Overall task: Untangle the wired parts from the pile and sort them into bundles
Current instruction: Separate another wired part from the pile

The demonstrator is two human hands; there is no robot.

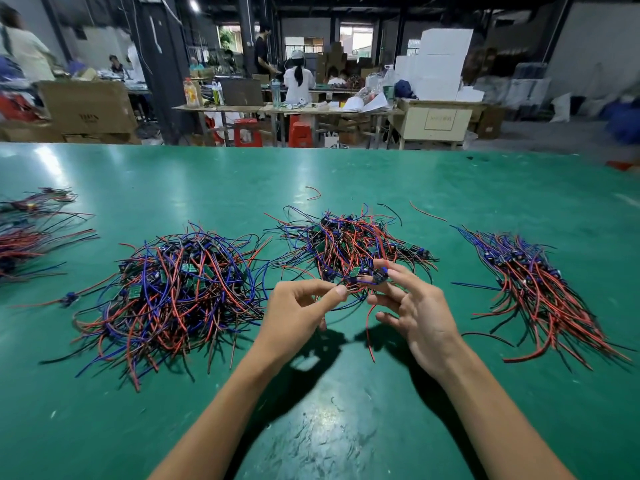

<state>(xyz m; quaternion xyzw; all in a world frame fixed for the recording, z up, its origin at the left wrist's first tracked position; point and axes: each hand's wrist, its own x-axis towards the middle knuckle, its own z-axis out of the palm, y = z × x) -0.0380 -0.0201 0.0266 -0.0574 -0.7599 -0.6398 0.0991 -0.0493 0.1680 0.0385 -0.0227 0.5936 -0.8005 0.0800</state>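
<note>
A tangled pile (349,242) of red, blue and black wired parts with small green boards lies mid-table. My left hand (298,313) pinches wires at the pile's near edge between thumb and forefinger. My right hand (412,306) pinches a small wired part (375,278) at the same edge, other fingers spread. A red wire hangs down between my hands. A bigger tangled heap (173,296) sits to the left. An aligned bundle (533,285) lies to the right.
The green table (311,427) stretches wide. More sorted wires (27,233) lie at the far left edge. Two loose wire bits (313,192) rest beyond the pile. Behind the table are cardboard boxes, red stools, workbenches and several people.
</note>
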